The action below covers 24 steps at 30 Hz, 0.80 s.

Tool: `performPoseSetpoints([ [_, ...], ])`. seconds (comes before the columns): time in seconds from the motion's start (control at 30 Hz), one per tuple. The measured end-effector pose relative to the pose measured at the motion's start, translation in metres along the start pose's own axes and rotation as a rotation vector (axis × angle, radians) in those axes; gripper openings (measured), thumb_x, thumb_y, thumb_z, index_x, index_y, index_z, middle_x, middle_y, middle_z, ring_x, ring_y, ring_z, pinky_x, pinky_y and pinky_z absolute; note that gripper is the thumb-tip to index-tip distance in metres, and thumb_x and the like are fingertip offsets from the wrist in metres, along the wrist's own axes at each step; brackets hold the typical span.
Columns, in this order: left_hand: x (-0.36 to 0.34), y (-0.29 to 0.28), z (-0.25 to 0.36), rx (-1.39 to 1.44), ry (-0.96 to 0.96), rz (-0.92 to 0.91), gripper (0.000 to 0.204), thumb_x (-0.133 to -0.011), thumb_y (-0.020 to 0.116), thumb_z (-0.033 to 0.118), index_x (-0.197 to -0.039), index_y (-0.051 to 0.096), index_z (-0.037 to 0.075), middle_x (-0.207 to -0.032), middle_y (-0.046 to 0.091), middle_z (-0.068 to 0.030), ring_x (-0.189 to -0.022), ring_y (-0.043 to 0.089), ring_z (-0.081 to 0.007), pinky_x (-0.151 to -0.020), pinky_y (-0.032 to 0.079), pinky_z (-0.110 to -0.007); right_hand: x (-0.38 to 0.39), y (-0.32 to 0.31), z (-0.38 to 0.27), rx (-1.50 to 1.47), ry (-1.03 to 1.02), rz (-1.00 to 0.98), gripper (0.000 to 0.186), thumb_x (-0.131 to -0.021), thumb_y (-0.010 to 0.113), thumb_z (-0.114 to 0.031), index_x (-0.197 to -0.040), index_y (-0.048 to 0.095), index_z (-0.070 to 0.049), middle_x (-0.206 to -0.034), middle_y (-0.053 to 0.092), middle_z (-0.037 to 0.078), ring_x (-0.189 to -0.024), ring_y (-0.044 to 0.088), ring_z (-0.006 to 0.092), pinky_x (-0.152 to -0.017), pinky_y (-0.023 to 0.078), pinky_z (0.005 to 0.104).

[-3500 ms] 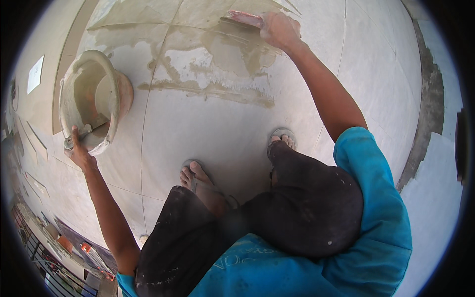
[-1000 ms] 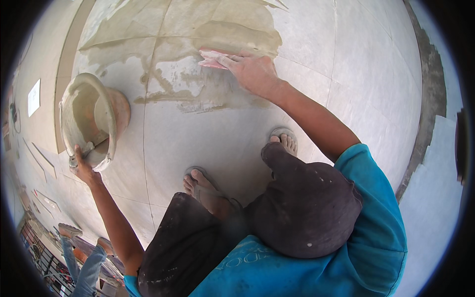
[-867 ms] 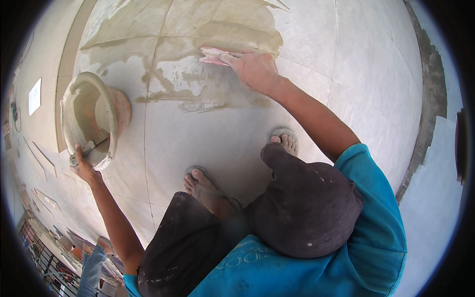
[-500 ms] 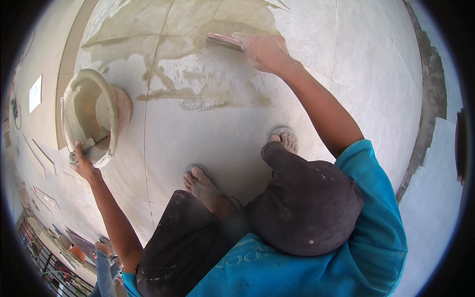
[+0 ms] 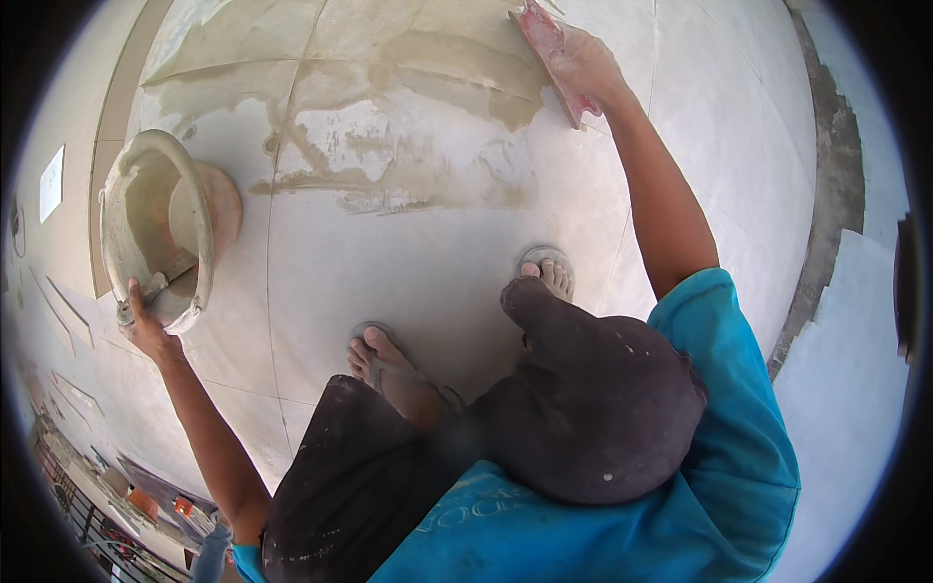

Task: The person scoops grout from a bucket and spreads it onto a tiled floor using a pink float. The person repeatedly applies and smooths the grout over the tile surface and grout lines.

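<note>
My right hand (image 5: 591, 70) grips a reddish-pink grout float (image 5: 544, 47) at the far right of a wet patch, its long edge tilted over the pale floor tiles. Greyish-beige wet grout (image 5: 457, 85) is smeared across the tiles and their joints, with thin streaks at its near side. On the left, my left hand (image 5: 154, 328) is closed on the near rim of a grout-coated bucket (image 5: 222, 206), which leans with its mouth toward me. A metal blade, perhaps a trowel (image 5: 173, 266), shows inside the bucket near my fingers.
My sandalled feet (image 5: 384, 364) rest on the tiles below the smear. A white sheet (image 5: 51, 183) and some thin strips lie at the left. A rough grey strip (image 5: 838, 165) borders the tiles at right. Another person's jeans leg (image 5: 211, 556) shows at lower left.
My right hand has swept the float to the right and slightly farther away, turning it more upright in view. Wet grout now shows where it was. My left hand stays on the bucket.
</note>
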<state>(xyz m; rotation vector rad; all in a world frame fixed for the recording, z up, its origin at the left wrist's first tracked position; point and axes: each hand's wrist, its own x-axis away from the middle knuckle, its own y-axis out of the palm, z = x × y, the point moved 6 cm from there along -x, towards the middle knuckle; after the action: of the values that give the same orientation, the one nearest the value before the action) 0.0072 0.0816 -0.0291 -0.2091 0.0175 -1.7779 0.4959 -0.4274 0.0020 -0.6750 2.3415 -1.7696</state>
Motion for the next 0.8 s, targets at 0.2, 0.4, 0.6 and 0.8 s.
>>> performPoseSetpoints([
  [0.2,0.002,0.008,0.001,-0.042,0.031,-0.004,0.044,-0.083,0.077,0.020,-0.111,0.059,-0.010,-0.104,0.065,-0.0179,-0.088,0.066,-0.0243,-0.075,0.057,-0.037,-0.001,0.012,-0.038,0.073,-0.115,-0.057,0.029,-0.086,0.050,-0.020,-0.106,0.063,-0.003,-0.090,0.068,0.023,-0.087,0.064,0.0408,-0.080,0.049,0.0482],
  [0.4,-0.004,-0.001,0.001,-0.042,0.054,-0.031,0.048,-0.082,0.078,0.019,-0.114,0.056,-0.010,-0.106,0.064,-0.0192,-0.090,0.066,-0.0253,-0.078,0.057,-0.038,-0.034,0.010,-0.062,0.262,-0.214,0.097,0.027,-0.084,0.055,-0.020,-0.107,0.068,-0.011,-0.088,0.069,0.020,-0.086,0.066,0.0366,-0.075,0.051,0.0471],
  [0.6,-0.003,-0.002,-0.002,-0.027,0.001,-0.015,0.055,-0.081,0.079,0.018,-0.119,0.052,-0.011,-0.112,0.062,-0.0205,-0.095,0.065,-0.0263,-0.080,0.057,-0.039,-0.103,0.044,-0.128,0.213,-0.654,0.022,0.045,-0.068,0.058,-0.014,-0.111,0.070,-0.020,-0.080,0.064,0.025,-0.077,0.064,0.0391,-0.065,0.048,0.0486],
  [0.8,-0.003,-0.003,-0.002,-0.038,0.005,-0.036,0.058,-0.080,0.079,0.018,-0.121,0.050,-0.012,-0.113,0.061,-0.0217,-0.096,0.065,-0.0276,-0.081,0.057,-0.039,-0.087,0.070,-0.187,0.223,-0.996,-0.259,0.027,-0.060,0.059,-0.009,-0.084,0.069,-0.005,-0.077,0.063,0.024,-0.072,0.061,0.0388,-0.062,0.046,0.0471],
])
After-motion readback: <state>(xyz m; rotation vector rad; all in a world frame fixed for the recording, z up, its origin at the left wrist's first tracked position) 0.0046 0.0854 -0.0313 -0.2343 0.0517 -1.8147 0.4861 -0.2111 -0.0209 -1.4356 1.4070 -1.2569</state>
